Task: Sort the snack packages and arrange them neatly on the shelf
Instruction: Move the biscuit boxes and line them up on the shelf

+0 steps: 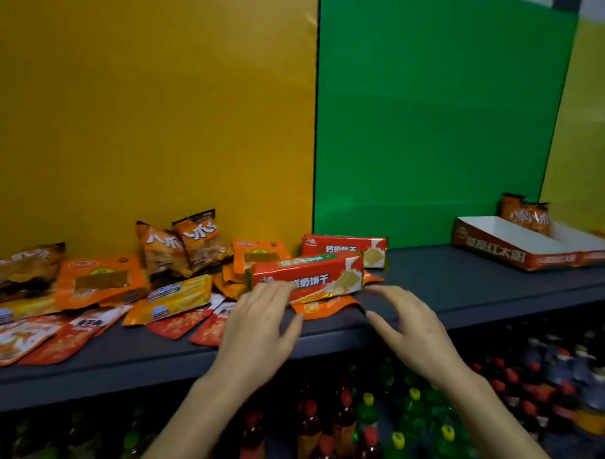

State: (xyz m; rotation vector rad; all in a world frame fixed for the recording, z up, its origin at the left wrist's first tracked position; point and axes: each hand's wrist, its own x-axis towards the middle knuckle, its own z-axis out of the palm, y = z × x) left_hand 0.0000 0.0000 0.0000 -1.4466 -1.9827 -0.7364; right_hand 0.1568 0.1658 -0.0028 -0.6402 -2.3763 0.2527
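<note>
A heap of orange, red and yellow snack packages [103, 284] lies across the left half of the dark shelf [463, 286]. Two red biscuit packs sit near the middle: one in front [313, 274], tilted on top of flat orange pouches, and one behind it [345, 248]. My left hand [260, 327] rests with its fingertips on the front pack's lower left edge, fingers spread. My right hand [407, 322] hovers just right of that pack, fingers apart and holding nothing.
A red-and-white open display carton [520, 250] stands at the right end of the shelf with two orange snack bags [528, 213] upright at its back. Yellow and green panels back the shelf. Bottles [366, 424] fill the level below.
</note>
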